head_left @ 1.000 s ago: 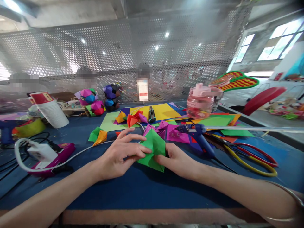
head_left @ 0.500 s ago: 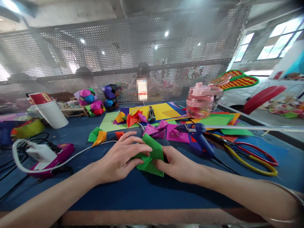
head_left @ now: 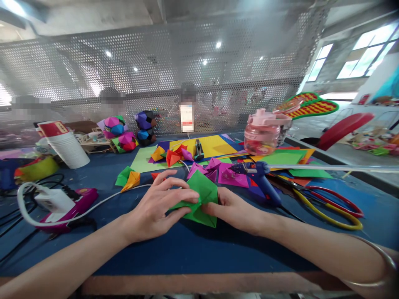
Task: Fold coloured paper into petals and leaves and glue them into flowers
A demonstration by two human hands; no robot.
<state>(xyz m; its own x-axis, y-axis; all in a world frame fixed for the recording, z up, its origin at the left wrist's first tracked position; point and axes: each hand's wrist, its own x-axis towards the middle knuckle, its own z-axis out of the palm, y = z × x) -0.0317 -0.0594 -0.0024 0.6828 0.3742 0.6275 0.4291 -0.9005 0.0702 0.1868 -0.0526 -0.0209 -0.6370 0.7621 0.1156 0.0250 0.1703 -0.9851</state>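
Note:
A creased sheet of green paper [head_left: 204,189] is held between both hands just above the blue tabletop. My left hand [head_left: 165,203] is closed on its left side, fingertips at the middle of the folds and thumb below. My right hand [head_left: 232,211] grips the right edge, its thumb on the near face and its other fingers partly hidden behind the paper. Just beyond the sheet lie folded purple paper pieces [head_left: 213,164] and a flat magenta one [head_left: 229,176]. To the left are a folded orange piece [head_left: 132,180] and a green one [head_left: 124,175].
On the right lie a blue glue gun [head_left: 264,185] with a long glue stick and large scissors [head_left: 330,207]. Behind them stands a pink bottle [head_left: 262,133]. A purple power strip [head_left: 77,203] with cables and stacked paper cups [head_left: 65,145] are on the left. A cutter [head_left: 198,149] rests on yellow paper.
The green paper has been opened out wider and turned more toward me, its upper right part now spread flat. Both hands have kept hold of it, with small shifts.

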